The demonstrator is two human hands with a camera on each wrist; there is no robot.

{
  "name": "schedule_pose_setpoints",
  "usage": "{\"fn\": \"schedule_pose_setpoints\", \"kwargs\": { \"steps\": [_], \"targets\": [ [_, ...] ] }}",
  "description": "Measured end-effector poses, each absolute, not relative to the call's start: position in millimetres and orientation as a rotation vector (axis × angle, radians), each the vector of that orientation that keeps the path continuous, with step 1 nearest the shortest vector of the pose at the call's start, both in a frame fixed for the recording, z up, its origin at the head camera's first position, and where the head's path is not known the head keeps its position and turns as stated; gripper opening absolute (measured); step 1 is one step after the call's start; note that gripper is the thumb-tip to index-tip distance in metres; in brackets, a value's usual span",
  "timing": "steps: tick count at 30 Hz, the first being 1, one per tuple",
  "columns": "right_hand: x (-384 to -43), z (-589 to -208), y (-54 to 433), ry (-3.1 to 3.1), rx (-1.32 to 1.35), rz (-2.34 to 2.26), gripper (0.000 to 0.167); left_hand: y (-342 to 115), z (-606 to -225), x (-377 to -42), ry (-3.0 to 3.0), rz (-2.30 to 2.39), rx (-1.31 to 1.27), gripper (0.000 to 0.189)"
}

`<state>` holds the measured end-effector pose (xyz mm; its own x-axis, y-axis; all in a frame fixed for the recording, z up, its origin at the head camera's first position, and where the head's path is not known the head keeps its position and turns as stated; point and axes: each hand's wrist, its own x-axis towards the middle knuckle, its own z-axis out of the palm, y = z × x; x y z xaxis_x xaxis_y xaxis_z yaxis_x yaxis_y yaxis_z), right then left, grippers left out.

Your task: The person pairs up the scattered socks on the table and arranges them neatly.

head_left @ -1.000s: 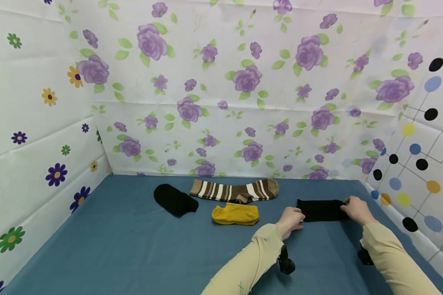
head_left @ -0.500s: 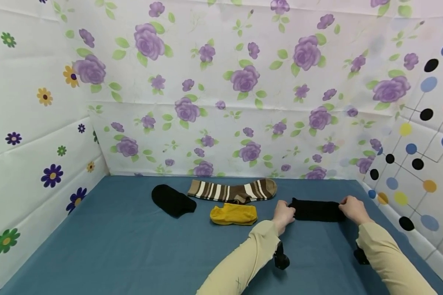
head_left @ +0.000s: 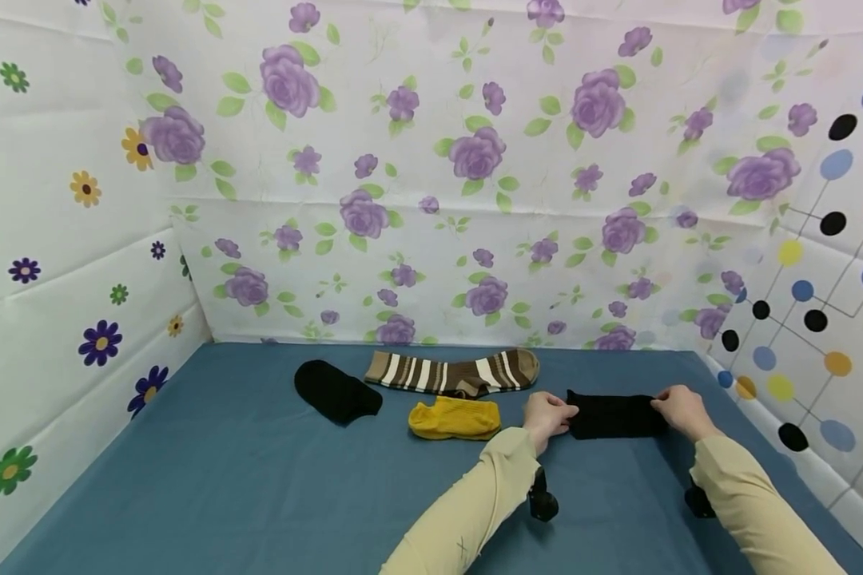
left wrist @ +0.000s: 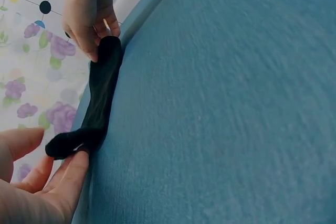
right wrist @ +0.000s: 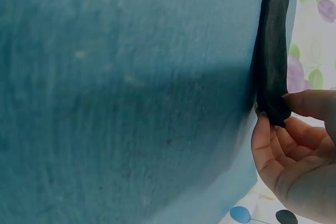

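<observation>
A black sock [head_left: 614, 416] lies flat and stretched sideways at the right of the blue cloth. At its left end is my left hand [head_left: 545, 417]; in the left wrist view that end of the sock [left wrist: 65, 144] is lifted, with fingers under it and the thumb close above. My right hand [head_left: 685, 410] pinches the other end, and the right wrist view shows thumb and fingertips on the sock [right wrist: 274, 51]. Left of my left hand sits a folded yellow sock [head_left: 455, 418].
A striped brown sock [head_left: 449, 374] lies along the back, and another black sock [head_left: 336, 391] is further left. The blue cloth [head_left: 244, 487] covers the surface. Floral sheets [head_left: 431, 160] stand behind it, and a dotted sheet [head_left: 827, 319] rises at the right.
The left end of the black sock was drawn left, then settled slightly nearer me. Both hands have shifted a little with it, the right one leftward. The other socks stay in place.
</observation>
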<state>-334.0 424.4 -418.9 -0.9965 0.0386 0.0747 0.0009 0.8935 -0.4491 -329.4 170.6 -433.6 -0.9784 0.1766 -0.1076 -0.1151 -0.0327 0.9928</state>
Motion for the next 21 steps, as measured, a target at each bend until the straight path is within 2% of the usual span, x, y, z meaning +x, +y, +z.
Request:
{"fn": "schedule_pose_setpoints", "kwargs": {
  "steps": [8,21],
  "targets": [
    [-329,-410,413,-2.981,0.016,0.839,0.024,167,-431,-329,2.083,2.156,0.010,0.010],
    [-321,-393,390,-2.946,0.101,0.919,0.025,149,-409,-325,2.086,2.140,0.085,0.011]
  ]
}}
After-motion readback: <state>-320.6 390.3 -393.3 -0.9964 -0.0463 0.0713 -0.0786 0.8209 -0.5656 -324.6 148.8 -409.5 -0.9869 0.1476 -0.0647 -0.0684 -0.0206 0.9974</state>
